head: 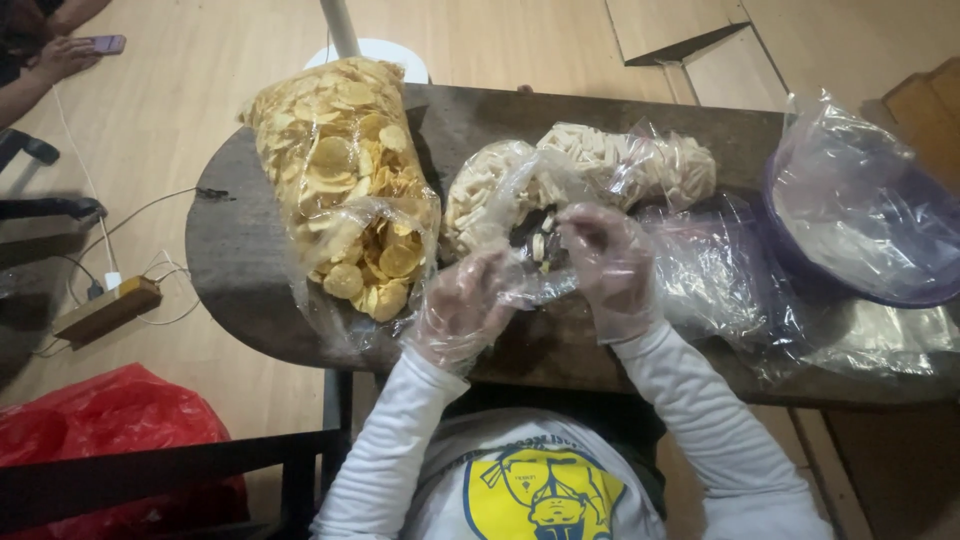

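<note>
Both hands wear clear plastic gloves over white long sleeves. My left hand [462, 305] grips the edge of a small clear plastic bag [528, 262] held over the dark table [240, 250]. My right hand [608, 262] pinches the other side of that bag's mouth, with a few pale stick-shaped snacks inside. Just behind lies a large clear bag of pale stick snacks [600, 160]. To the left a big clear bag of yellow round chips [345, 190] lies open toward me.
A purple basin [870, 250] lined with clear plastic stands at the right, with loose clear bags [720, 270] beside it. A red plastic bag [100, 420], a power strip [105, 310] with cables and a white pole base [375, 48] are on the floor. Another person's hand holds a phone [105, 44] at top left.
</note>
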